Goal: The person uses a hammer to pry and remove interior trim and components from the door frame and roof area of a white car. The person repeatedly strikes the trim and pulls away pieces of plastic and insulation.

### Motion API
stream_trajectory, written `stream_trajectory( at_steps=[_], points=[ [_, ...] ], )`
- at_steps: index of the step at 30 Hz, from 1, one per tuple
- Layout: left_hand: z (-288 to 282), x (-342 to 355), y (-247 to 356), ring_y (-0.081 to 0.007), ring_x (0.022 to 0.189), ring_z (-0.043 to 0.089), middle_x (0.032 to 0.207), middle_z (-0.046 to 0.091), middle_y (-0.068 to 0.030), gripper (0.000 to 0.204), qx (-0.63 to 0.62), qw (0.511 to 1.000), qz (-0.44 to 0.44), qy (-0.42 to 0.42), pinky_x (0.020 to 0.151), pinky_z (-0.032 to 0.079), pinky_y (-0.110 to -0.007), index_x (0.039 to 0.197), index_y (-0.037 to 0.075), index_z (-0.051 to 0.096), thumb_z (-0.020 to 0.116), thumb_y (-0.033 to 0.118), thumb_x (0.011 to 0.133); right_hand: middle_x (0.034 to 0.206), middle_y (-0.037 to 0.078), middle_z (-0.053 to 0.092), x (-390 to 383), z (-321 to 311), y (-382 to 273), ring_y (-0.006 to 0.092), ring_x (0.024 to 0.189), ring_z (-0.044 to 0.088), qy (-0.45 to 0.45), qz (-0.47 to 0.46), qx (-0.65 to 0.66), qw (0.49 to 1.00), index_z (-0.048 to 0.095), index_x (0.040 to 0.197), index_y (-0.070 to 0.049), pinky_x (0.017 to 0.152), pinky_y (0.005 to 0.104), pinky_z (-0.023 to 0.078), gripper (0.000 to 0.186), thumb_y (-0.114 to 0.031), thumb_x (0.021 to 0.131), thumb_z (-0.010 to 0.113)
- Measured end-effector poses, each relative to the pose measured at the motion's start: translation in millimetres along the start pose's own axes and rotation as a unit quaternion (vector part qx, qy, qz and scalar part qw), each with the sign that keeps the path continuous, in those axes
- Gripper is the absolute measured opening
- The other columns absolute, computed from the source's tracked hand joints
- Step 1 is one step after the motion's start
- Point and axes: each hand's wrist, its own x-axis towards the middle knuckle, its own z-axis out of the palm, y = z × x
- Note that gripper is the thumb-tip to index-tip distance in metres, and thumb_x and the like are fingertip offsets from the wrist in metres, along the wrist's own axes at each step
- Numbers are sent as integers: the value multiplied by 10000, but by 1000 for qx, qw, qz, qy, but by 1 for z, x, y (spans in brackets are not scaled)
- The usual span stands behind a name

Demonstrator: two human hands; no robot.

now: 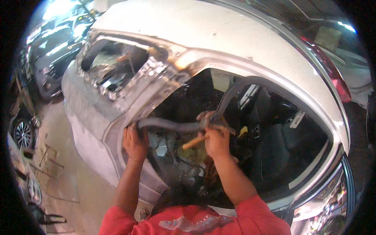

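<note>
Your right hand (216,141) has its fingers closed around a tool (194,142) with an orange-brown handle, which points down to the left. The dark grey strip (172,124) passes at this same hand, but I cannot tell if this grip also holds it. Your left hand (136,143) is at the left end of the strip, fingers bent at the edge of the door opening (235,67); how tightly its grip is closed, I cannot tell. Between your hands the strip lies across the opening, then it curves upward and follows the upper frame of the white car (207,23). Inside the car, a dark seat (274,145) is visible.
</note>
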Motion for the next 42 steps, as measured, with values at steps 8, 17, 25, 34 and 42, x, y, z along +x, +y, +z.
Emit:
stream_trajectory(
  at_steps=[8, 17, 25, 34, 42],
  points=[
    [2, -17, 5, -483, 1209, 614, 1344, 635, -253, 701, 60, 996, -72, 1, 1048, 506, -566, 1523, 13, 486, 832, 207, 945, 905, 27, 738, 85, 81, 1, 151, 665, 642, 37, -24, -129, 991, 790, 1044, -37, 592, 316, 508, 198, -232, 1005, 797],
    [9, -31, 18, -422, 1225, 569, 1407, 595, -206, 799, 49, 993, -30, -106, 1080, 458, -533, 1641, 64, 465, 744, 173, 901, 1078, 49, 712, 8, -10, -14, 177, 918, 652, 108, -24, -181, 977, 725, 1232, -55, 621, 320, 517, 280, -87, 963, 796],
    [8, -31, 18, -402, 1226, 566, 1497, 537, -205, 854, 98, 992, -54, -58, 1048, 463, -556, 1667, 50, 435, 731, 201, 880, 1111, 64, 730, 24, -24, 0, 164, 913, 687, 41, -49, -192, 979, 680, 1336, -72, 592, 276, 513, 341, -50, 998, 716],
    [-1, -96, 15, -445, 1274, 540, 1461, 539, -250, 865, 90, 988, -55, -115, 1072, 443, -621, 1615, -31, 443, 778, 201, 853, 1166, 109, 689, -5, -93, -34, 213, 984, 651, -26, -29, -258, 965, 672, 1288, -42, 835, 372, 560, 313, -119, 986, 693],
    [13, -91, 24, -451, 1213, 543, 1402, 552, -243, 935, 91, 975, -192, -69, 1021, 442, -607, 1621, 13, 393, 857, 340, 878, 1268, 128, 689, 45, -97, -1, 223, 1039, 664, 7, -66, -263, 962, 662, 1308, -22, 838, 368, 556, 309, -91, 1008, 686]
  ],
)
